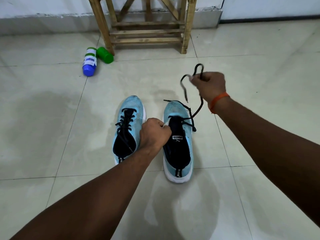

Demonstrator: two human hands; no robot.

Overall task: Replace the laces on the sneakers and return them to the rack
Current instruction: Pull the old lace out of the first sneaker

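Here the right hand grips the lace, which slants down-left to the shoe; the left hand apparently pinches its edge.

likely a home interior, pale tiled floor, painted wall, wooden shoe rack, toppled bottles

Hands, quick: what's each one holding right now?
Left hand: closed, gripping the upper edge of the Puma sneaker on the right.
Right hand: closed, holding the black lace that is partly threaded in that sneaker.
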